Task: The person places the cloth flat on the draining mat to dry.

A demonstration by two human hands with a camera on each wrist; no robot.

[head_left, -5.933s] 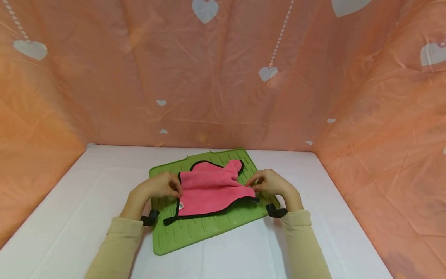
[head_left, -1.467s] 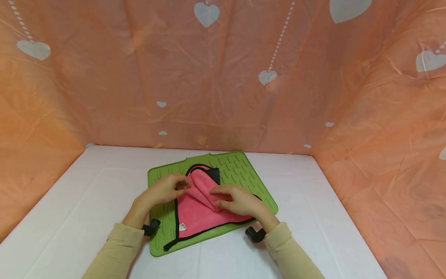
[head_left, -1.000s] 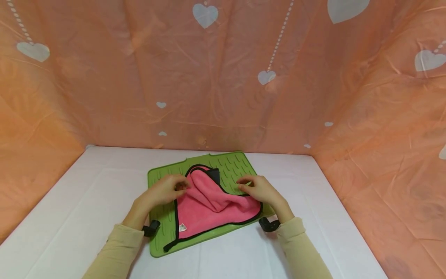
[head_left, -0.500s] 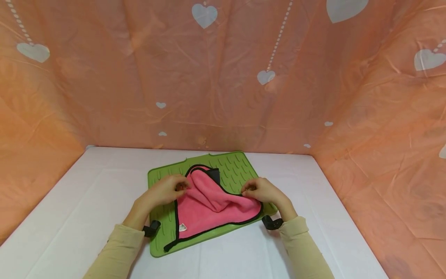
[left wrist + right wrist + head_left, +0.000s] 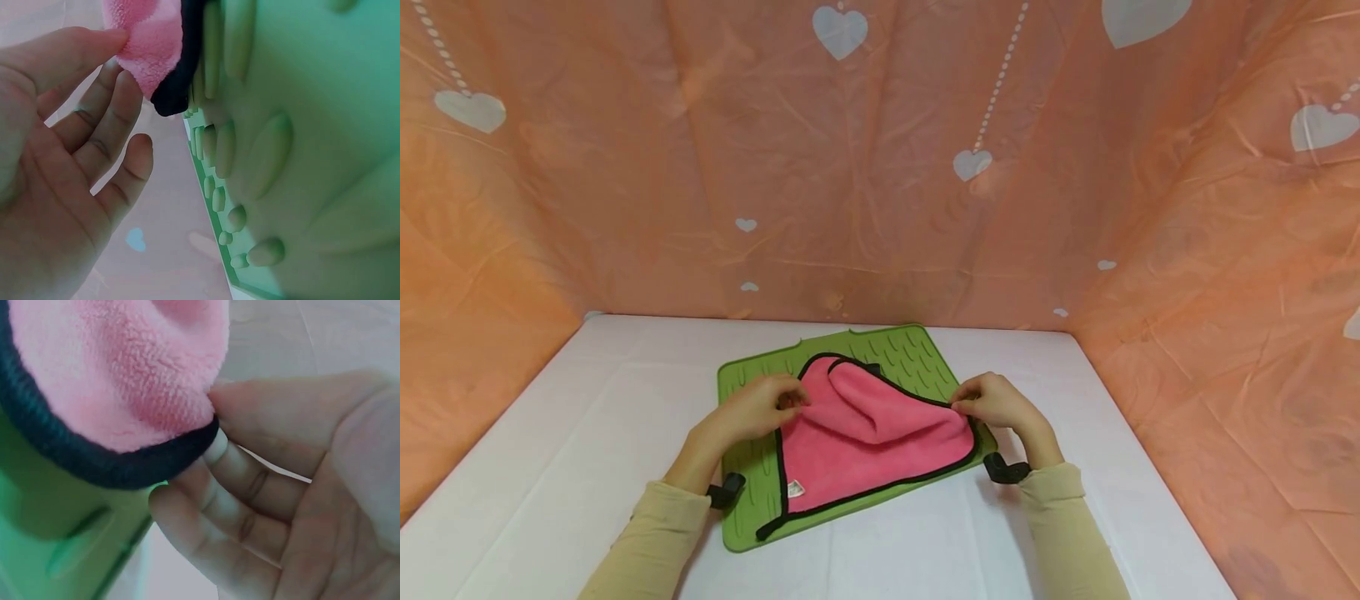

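Observation:
A pink fleecy towel with black edging lies partly folded over a green ridged mat. My left hand pinches its left side between thumb and fingers, and the left wrist view has the pink pile at the thumb tip. On the far right, my right hand grips the towel's edge near the corner. The right wrist view shows thumb and finger squeezing the black edging. A loose fold bulges in the towel's middle. A white label and a black loop mark its near left corner.
The mat lies at a slant on a white-covered table. Orange curtains printed with white hearts enclose the back and both sides. Black wrist straps with camera mounts sit on both wrists.
The right hand let go of the middle fold, took the towel's right edge and drew it outward to the right. The towel spreads wider. The left hand stayed put over the last second.

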